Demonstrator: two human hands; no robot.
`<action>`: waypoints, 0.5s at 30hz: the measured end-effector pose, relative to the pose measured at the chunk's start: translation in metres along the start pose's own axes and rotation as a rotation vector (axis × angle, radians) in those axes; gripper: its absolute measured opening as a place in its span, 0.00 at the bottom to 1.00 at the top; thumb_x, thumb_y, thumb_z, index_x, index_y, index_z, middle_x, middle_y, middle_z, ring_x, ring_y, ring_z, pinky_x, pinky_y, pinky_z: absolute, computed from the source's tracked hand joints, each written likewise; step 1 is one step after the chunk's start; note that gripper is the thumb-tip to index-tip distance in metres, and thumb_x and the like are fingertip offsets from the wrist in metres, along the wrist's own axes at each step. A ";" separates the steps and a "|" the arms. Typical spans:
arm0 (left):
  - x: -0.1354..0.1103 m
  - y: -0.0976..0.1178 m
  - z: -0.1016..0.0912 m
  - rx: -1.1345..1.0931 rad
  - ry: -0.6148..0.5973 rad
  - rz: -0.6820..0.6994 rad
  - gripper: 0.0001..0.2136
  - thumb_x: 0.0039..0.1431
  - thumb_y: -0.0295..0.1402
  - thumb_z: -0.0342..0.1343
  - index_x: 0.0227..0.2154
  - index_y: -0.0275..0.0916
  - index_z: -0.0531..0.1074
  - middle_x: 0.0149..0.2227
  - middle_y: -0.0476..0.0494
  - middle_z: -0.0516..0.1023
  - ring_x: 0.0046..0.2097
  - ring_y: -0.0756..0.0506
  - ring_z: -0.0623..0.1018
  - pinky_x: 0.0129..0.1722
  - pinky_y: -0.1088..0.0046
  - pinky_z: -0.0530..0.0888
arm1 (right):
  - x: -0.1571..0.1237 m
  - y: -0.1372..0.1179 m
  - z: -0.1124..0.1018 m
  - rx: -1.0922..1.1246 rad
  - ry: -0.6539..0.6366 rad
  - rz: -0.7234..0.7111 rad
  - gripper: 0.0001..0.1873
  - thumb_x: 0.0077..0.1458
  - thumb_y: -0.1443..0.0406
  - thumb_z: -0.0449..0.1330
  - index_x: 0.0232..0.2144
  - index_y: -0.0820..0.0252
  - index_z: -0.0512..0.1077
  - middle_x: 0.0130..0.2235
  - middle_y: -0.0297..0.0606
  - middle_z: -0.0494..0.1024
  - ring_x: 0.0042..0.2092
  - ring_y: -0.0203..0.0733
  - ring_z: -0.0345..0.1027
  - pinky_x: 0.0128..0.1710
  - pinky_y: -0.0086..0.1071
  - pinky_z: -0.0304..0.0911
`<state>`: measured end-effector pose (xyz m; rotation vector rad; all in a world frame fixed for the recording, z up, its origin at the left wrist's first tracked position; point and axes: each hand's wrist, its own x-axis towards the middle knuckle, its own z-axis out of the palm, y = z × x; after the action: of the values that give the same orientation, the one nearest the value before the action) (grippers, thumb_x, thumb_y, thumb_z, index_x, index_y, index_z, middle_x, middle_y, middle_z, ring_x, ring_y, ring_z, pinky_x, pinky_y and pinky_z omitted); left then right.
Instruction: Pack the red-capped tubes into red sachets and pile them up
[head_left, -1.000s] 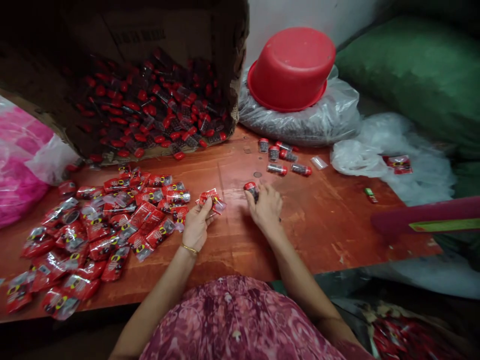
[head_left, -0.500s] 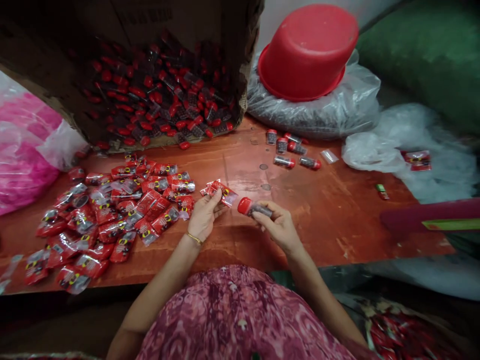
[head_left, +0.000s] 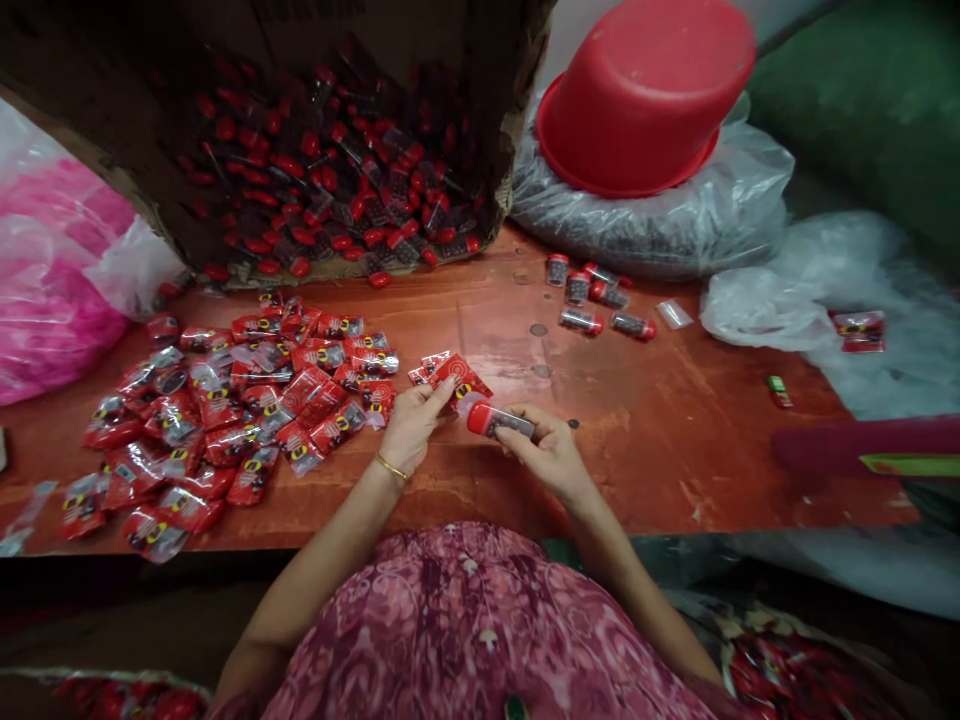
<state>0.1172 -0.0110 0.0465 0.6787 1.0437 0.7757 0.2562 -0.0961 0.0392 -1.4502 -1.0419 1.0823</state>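
My left hand (head_left: 416, 420) pinches a red printed plastic packet (head_left: 466, 378) between thumb and fingers. Another red packet (head_left: 429, 368) lies just behind it. In my right hand (head_left: 547, 445) is a small clear bottle (head_left: 511, 424) with dark contents and a red cap. It lies tilted on its side, cap toward the left hand, and the cap end meets the open edge of the packet. Whether the cap is inside the packet I cannot tell. Left of my hands spreads a pile of filled red packets (head_left: 240, 400).
A cardboard box (head_left: 517, 120) full of red-capped bottles stands at the back. Several loose bottles (head_left: 581, 320) lie right of centre. Behind them a red tub (head_left: 645, 100) rests upside down on a plastic sack (head_left: 660, 235). Pink bags (head_left: 60, 270) sit at the left edge.
The bottle in my right hand has moved left, so its cap now meets the packet. The packet in my left hand has turned and shows more of its printed face. The view has shifted slightly.
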 end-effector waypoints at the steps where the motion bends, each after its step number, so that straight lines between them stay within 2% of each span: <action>1: 0.001 0.000 0.000 -0.004 0.009 0.010 0.18 0.32 0.44 0.67 0.21 0.33 0.74 0.23 0.48 0.76 0.26 0.52 0.72 0.30 0.75 0.69 | -0.001 0.000 0.000 -0.005 -0.004 0.006 0.08 0.44 0.61 0.60 0.26 0.59 0.68 0.19 0.28 0.65 0.21 0.31 0.55 0.21 0.27 0.51; 9: 0.003 0.000 -0.003 -0.020 0.026 -0.009 0.20 0.29 0.47 0.67 0.19 0.34 0.74 0.22 0.48 0.76 0.27 0.51 0.73 0.30 0.75 0.68 | -0.007 -0.002 0.000 -0.003 0.034 -0.016 0.08 0.44 0.61 0.60 0.28 0.59 0.70 0.19 0.28 0.66 0.21 0.31 0.55 0.21 0.26 0.52; 15: 0.003 -0.005 -0.003 0.033 0.024 0.063 0.18 0.35 0.46 0.66 0.20 0.34 0.75 0.22 0.49 0.76 0.27 0.52 0.70 0.30 0.76 0.66 | -0.007 -0.005 0.003 0.035 -0.033 0.076 0.10 0.44 0.59 0.60 0.26 0.60 0.69 0.18 0.27 0.65 0.20 0.30 0.55 0.19 0.26 0.51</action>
<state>0.1168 -0.0112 0.0401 0.7350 1.0623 0.8247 0.2514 -0.1015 0.0443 -1.4578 -0.9928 1.1761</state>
